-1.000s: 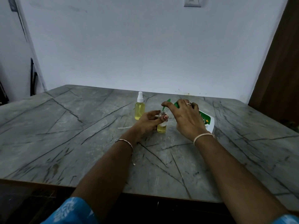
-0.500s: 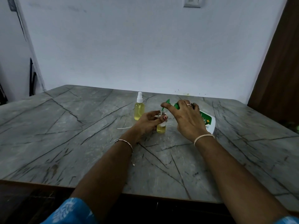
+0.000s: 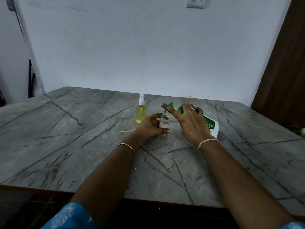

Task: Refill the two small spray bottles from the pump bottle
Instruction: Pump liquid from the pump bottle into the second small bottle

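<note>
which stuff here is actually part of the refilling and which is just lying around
In the job:
pump bottle
open small bottle
capped spray bottle
thin white tube, probably the removed sprayer's

Just there:
wall switch
small green thing at the far right, too blurred to identify

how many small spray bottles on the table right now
2. A capped bottle stands upright beyond the left hand. An open bottle is gripped by that hand, under the pump bottle held by the right hand. None seems hidden.
</note>
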